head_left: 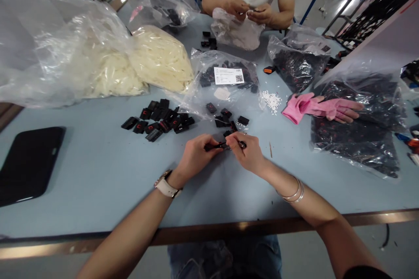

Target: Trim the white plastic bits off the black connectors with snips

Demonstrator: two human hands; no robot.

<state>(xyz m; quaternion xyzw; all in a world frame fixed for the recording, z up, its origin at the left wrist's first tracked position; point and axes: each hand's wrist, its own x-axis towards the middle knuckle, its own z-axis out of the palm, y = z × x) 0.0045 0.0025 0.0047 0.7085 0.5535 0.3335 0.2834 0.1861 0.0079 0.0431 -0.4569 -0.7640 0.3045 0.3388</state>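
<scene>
My left hand (196, 154) and my right hand (247, 150) meet over the light blue table (98, 170), fingers pinched on a small black connector part (224, 144) held between them. Just beyond the hands lie a few loose black connectors (225, 117). To the left is a pile of several black connectors with red marks (160, 120). An open clear bag of black parts with a white label (227, 76) lies behind them.
Big clear bags of cream-white parts (108, 61) fill the left. A black tablet (28, 161) lies at the left edge. Pink gloves (322, 108) rest on a bag of black parts (360, 130) at right. Opposite, another person's hands (250, 11) work over a bag. Small white bits (271, 100) lie scattered.
</scene>
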